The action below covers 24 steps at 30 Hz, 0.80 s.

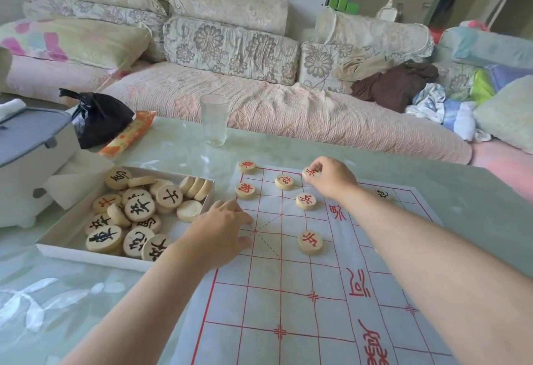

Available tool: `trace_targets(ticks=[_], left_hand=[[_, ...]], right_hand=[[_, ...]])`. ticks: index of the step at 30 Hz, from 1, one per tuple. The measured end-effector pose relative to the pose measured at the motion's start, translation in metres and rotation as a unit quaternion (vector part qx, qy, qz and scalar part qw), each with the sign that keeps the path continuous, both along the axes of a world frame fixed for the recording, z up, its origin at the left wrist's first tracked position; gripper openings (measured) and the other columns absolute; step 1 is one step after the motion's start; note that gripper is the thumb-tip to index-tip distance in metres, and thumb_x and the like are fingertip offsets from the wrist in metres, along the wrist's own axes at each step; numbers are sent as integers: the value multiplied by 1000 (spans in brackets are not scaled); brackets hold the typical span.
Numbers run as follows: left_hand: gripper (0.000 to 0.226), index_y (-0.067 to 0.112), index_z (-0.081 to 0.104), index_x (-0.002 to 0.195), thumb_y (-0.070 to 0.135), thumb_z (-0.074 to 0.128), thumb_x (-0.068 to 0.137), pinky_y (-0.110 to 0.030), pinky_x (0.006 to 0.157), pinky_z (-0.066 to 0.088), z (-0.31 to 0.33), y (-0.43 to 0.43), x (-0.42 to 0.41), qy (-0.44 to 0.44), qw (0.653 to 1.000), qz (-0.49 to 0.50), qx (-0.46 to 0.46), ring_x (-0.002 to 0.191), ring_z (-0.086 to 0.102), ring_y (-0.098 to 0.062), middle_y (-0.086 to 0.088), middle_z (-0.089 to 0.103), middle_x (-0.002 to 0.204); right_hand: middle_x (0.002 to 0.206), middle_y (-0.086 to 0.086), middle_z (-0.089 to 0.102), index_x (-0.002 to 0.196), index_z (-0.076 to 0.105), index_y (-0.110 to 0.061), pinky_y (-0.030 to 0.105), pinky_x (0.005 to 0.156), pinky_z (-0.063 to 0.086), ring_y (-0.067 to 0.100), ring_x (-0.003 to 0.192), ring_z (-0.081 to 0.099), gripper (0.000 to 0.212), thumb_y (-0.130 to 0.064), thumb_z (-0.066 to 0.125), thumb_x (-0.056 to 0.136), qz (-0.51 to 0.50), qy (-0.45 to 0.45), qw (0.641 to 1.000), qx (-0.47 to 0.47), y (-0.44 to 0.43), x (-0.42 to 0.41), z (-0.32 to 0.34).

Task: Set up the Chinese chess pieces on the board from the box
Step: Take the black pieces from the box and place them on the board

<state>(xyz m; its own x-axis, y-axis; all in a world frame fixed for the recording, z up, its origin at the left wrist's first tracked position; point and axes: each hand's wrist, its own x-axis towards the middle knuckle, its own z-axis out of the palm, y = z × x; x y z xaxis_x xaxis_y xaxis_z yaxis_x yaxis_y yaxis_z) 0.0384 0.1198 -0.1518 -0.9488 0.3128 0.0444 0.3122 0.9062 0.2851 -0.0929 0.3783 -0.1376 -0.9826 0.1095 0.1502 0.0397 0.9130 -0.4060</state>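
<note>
The box (86,256) lies open on the worktop (173,151) just left of the left grip (219,229), near enough to draw the next disc without stretching – it holds mostly black-lettered ones. That grip rests palm-down on the left edge of the board (288,292), fingers loosely bent and holding nothing that shows; likely it pins the thin sheet flat. Five placed pieces (310,242) stand between the two grips and just beyond the left one. Further right, the right grip (331,177), arm stretched forward and fingers pointing down, pinches the held piece (311,173) between thumb and fingertips, on or just above a crossing — probably seating it there.
</note>
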Motion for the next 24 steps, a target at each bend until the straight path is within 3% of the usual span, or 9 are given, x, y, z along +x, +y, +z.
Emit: trace_targets(ticks=[8, 10, 13, 17, 21, 24], left_hand=[[45, 36, 52, 132, 41, 61, 88, -26, 95, 39, -2, -3, -6, -12, 999, 1, 34, 122, 35, -12, 10, 44, 129], [45, 34, 52, 132, 39, 61, 88, -27, 97, 38, -1, -4, -7, -8, 998, 4, 55, 121, 37, -14, 7, 45, 128], [42, 32, 54, 130, 35, 62, 89, -23, 94, 33, 4, -7, -9, 8, 994, 14, 107, 120, 39, -15, 5, 48, 127], [35, 33, 57, 125, 34, 61, 90, -21, 84, 30, 13, -15, -8, 38, 987, 49, 147, 115, 41, -13, 6, 50, 119], [32, 30, 59, 121, 29, 58, 89, -26, 89, 40, 19, -34, -7, 57, 983, 82, 152, 110, 45, -15, 4, 53, 112], [31, 27, 62, 118, 24, 56, 88, -33, 94, 42, 21, -55, -6, 74, 978, 123, 152, 109, 49, -22, -1, 56, 109]], right_hand=[[118, -2, 61, 99, 65, -28, 33, 91, 47, 21, 110, 59, 16, -40, 63, 89, 17, -33, 999, 28, -23, -17, -4], [123, 2, 52, 100, 65, -29, 32, 89, 45, 25, 107, 60, 13, -34, 59, 90, 6, -36, 999, 37, -28, -16, 2], [125, 2, 49, 107, 65, -30, 29, 82, 40, 25, 105, 59, 25, -19, 50, 90, 13, -14, 999, 32, -44, -10, 12], [116, -3, 55, 99, 67, -32, 29, 82, 43, 20, 99, 59, 27, -18, 46, 90, 82, 15, 996, 11, -81, 5, 28], [102, -9, 63, 91, 68, -31, 28, 76, 46, 15, 89, 60, 21, -18, 52, 88, 171, 13, 985, -16, -128, 25, 36], [99, -11, 67, 92, 68, -32, 29, 82, 51, 12, 90, 61, 19, -19, 55, 88, 229, 0, 973, -30, -165, 39, 37]])
